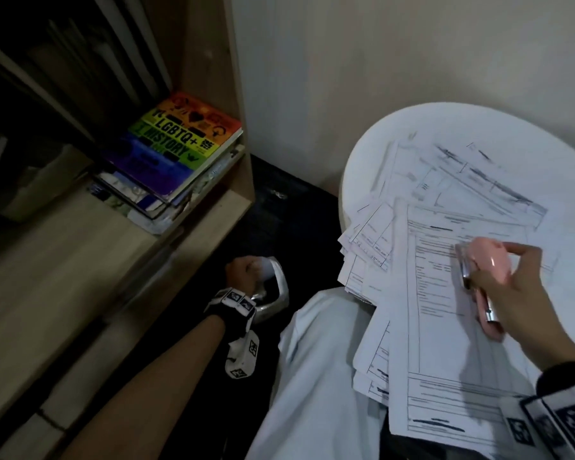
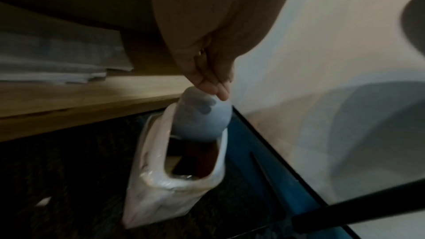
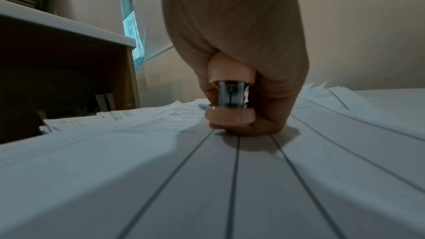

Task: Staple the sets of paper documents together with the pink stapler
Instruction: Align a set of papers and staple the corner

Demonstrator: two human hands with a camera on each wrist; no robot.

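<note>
My right hand (image 1: 512,277) grips the pink stapler (image 1: 482,270), which lies low over the top sheet of a loose pile of printed papers (image 1: 439,333) on a round white table (image 1: 478,127). From the right wrist, the stapler's (image 3: 230,101) metal rear end faces the camera, with my right hand (image 3: 241,61) wrapped round it just above the papers (image 3: 230,179). My left hand (image 1: 243,268) is down by the floor on the left. There its fingertips (image 2: 214,88) pinch a pale rounded wad (image 2: 202,117) over the mouth of a white plastic bag (image 2: 161,188).
A wooden bookshelf (image 1: 113,260) stands at the left, with a stack of books (image 1: 180,151) topped by a rainbow cover. The bag (image 1: 276,293) sits on dark floor between shelf and table. My lap in white cloth (image 1: 312,376) lies under the papers' overhanging edge.
</note>
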